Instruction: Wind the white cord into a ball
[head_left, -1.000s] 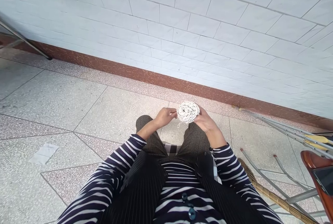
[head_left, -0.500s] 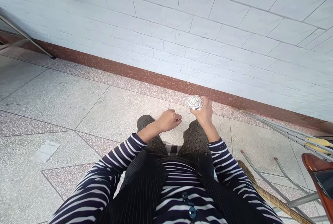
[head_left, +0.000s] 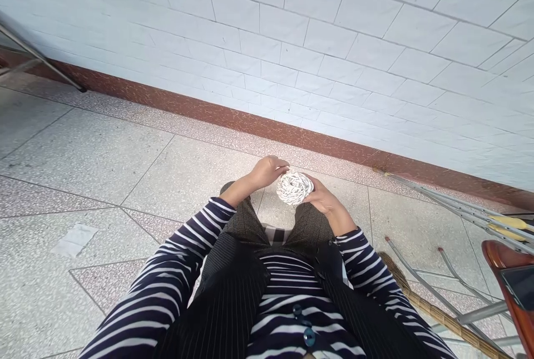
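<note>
A round ball of white cord (head_left: 294, 188) with dark flecks, its strands wound around a central hollow, is held above the floor in front of my knees. My right hand (head_left: 324, 198) grips it from the right side, fingers behind and thumb along the near edge. My left hand (head_left: 269, 172) is at the ball's upper left, thumb and fingertips pinched together close to its rim. A thin strand of the cord seems to run into that pinch; its exact path is too fine to follow.
Ahead stands a white tiled wall with a reddish-brown skirting (head_left: 233, 121). On the right are metal crutches (head_left: 450, 197), a straw broom (head_left: 442, 314) and a metal-legged chair or stool with a phone (head_left: 519, 286) on it. White paper (head_left: 75, 239) lies on the floor at left.
The ball has moved left and nearer to me, turning so its wound face shows. My left hand has moved up and forward, from apart to beside the ball.
</note>
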A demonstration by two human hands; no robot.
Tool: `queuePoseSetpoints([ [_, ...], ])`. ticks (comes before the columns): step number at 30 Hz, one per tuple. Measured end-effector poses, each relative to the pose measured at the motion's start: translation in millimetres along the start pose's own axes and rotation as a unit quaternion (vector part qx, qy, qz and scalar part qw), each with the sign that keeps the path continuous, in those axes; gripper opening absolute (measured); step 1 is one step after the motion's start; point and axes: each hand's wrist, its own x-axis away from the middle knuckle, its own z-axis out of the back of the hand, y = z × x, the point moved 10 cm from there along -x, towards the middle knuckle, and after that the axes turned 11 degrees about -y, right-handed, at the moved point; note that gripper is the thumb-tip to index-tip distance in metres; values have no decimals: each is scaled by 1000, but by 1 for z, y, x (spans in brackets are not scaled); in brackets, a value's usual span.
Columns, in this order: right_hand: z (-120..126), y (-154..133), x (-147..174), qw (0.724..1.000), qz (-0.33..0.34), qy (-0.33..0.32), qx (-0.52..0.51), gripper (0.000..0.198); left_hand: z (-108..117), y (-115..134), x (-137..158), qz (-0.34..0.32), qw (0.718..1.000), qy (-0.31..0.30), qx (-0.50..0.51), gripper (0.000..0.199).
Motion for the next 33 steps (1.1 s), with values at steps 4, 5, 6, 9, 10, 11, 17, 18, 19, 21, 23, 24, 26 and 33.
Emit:
queuePoseSetpoints([
  [4, -9, -22, 4, 999, 50, 4, -11, 68, -16, -27, 5, 50, 985, 0, 166, 26],
  [5, -9, -26, 5, 998, 58, 17, -8, 69, -23, -29, 7, 54, 979, -5, 195, 27],
  [6, -7, -30, 5, 997, 67, 36, -2, 69, -30, -30, 10, 57, 974, -14, 217, 28],
  [9, 5, -46, 7, 987, 115, 108, 32, 67, -57, -26, 18, 54, 958, -69, 272, 34],
  [10, 10, -53, 7, 981, 134, 133, 47, 66, -65, -23, 21, 54, 951, -88, 290, 36],
  [11, 16, -59, 8, 973, 152, 161, 65, 67, -70, -22, 23, 54, 945, -101, 308, 37],
  [17, 43, -82, 19, 930, 192, 291, 120, 63, -68, -27, 31, 90, 928, -104, 347, 31],
  [18, 43, -85, 19, 931, 204, 283, 104, 61, -65, -28, 31, 89, 927, -102, 350, 31],
  [19, 41, -87, 19, 935, 214, 268, 87, 60, -61, -29, 31, 85, 926, -96, 356, 30],
  [21, 34, -91, 18, 944, 224, 232, 64, 59, -51, -33, 31, 73, 924, -77, 368, 30],
  [23, 26, -95, 19, 953, 219, 204, 50, 59, -43, -41, 32, 73, 926, -59, 367, 31],
  [24, 22, -97, 19, 956, 215, 192, 46, 59, -42, -46, 33, 78, 929, -58, 357, 32],
  [26, 13, -106, 22, 959, 221, 169, 43, 61, -42, -55, 36, 92, 940, -66, 323, 32],
  [33, 7, -131, 27, 954, 254, 154, 46, 61, -55, -59, 43, 108, 955, -92, 261, 31],
])
